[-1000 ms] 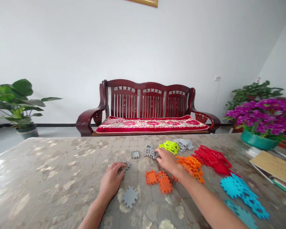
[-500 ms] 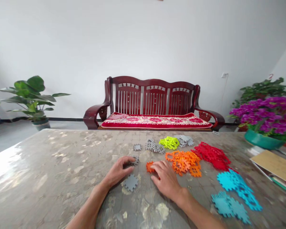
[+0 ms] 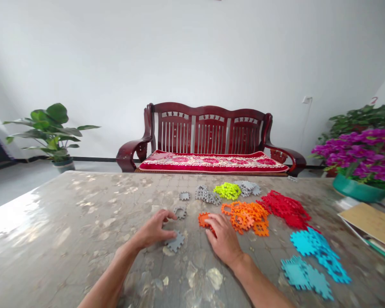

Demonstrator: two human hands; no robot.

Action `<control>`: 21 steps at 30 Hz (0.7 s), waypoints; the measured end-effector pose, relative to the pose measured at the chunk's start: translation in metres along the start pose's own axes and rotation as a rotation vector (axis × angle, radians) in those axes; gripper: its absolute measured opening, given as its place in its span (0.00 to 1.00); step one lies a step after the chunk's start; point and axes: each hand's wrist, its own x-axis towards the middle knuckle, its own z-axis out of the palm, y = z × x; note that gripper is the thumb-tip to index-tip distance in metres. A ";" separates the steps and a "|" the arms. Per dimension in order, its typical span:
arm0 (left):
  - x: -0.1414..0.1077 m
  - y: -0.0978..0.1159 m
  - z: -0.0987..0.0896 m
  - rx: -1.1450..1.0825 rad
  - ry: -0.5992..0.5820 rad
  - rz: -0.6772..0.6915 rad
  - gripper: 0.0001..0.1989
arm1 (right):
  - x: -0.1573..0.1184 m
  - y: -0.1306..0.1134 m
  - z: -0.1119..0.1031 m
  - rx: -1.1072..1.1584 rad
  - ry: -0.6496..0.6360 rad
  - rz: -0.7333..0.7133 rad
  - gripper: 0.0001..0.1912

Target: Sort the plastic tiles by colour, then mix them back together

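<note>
My left hand [image 3: 155,229] hovers at the grey pieces with thumb and fingers apart, holding nothing. Its thumb tip overlaps a grey toothed interlocking tile [image 3: 176,243]; I cannot tell if it touches. Just past its fingertips lies a grey tile with a large opening [image 3: 180,213]. My right hand [image 3: 223,238] has its fingers curled over an orange interlocking tile [image 3: 204,219] at the table surface, thumb beside it. The fingers partly hide this tile and more orange below. Farther back is a small grey square tile [image 3: 185,196].
Piles of grey [image 3: 208,195], yellow-green [image 3: 227,191], orange [image 3: 247,216], red [image 3: 285,209] and blue [image 3: 319,252] tiles spread over the patterned table [image 3: 83,239]. At the right stand a purple flower pot [image 3: 359,188] and a cardboard-covered stack [image 3: 370,222]. A wooden bench [image 3: 208,132] is behind.
My left hand has drawn back left from the holed grey tile, uncovering it, and its thumb now overlaps the toothed grey tile. The orange tile has shifted slightly under my right fingers.
</note>
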 end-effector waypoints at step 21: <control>0.020 0.014 0.020 0.261 0.164 0.042 0.18 | 0.003 0.018 0.010 0.193 0.116 0.096 0.14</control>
